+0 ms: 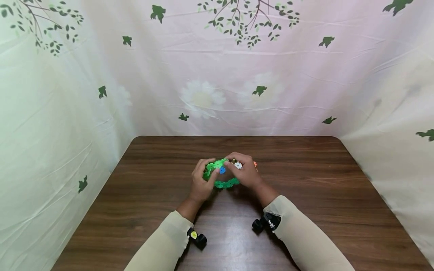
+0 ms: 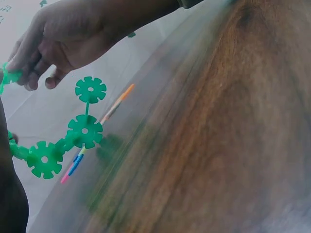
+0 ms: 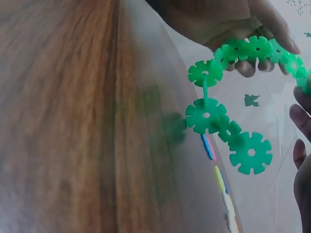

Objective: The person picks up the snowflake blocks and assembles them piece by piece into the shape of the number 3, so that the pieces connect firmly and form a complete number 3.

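A chain of green notched plastic discs (image 1: 226, 184) is held up above the table, its lower end dangling between the hands. My left hand (image 1: 201, 182) grips the chain on the left; in the right wrist view its thumb and fingers lie on either side of the green discs (image 3: 257, 48). My right hand (image 1: 247, 173) pinches the chain's far part, where a green disc (image 2: 10, 76) shows at its fingertips in the left wrist view. Only fingers of the right hand (image 3: 302, 119) show at the right edge of its own view.
Loose discs lie on the wooden table (image 1: 152, 180) beyond the hands: a blue disc (image 1: 222, 170), a white disc (image 1: 238, 165) and an orange one (image 1: 255, 164) beside the right hand. A printed curtain (image 1: 223, 67) hangs behind the table.
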A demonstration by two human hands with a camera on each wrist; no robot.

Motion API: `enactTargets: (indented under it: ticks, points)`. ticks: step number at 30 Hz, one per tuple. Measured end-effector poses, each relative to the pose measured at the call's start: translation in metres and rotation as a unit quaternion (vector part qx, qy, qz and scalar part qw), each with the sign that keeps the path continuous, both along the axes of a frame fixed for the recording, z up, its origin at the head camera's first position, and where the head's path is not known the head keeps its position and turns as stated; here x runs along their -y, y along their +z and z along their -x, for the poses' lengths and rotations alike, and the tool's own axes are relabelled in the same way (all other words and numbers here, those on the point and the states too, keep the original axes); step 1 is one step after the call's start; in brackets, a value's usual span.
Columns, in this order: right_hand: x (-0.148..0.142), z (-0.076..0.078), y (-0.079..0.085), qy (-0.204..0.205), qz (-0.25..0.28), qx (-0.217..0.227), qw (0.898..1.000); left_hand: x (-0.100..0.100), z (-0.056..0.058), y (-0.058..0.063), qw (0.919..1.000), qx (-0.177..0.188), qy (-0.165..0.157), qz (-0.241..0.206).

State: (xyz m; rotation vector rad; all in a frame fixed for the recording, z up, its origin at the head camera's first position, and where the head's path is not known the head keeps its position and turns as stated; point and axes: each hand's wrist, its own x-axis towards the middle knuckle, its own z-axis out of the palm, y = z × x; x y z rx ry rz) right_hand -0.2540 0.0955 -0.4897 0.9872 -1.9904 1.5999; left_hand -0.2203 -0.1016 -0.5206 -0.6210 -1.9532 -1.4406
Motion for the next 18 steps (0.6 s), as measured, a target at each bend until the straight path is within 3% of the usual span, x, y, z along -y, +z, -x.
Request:
enactTargets:
  ticks: [5, 9, 14, 18]
  points:
    - [-0.001, -0.002, 0.004, -0.046, 0.030, 0.060, 0.997, 0.001, -0.002, 0.001, 0.9968, 0.062, -0.031, -0.038]
    - [-0.003, -0.001, 0.008, -0.041, 0.059, 0.107, 0.992, 0.002, -0.004, 0.002, 0.9876, 0.117, -0.078, -0.069]
    - [-0.005, 0.002, 0.008, -0.026, 0.067, 0.148, 0.986, 0.001, -0.007, 0.010, 0.9696, 0.175, -0.118, -0.124]
    - [-0.006, 0.004, 0.008, -0.015, 0.059, 0.163, 0.985, -0.003, -0.009, 0.018, 0.9476, 0.213, -0.139, -0.193]
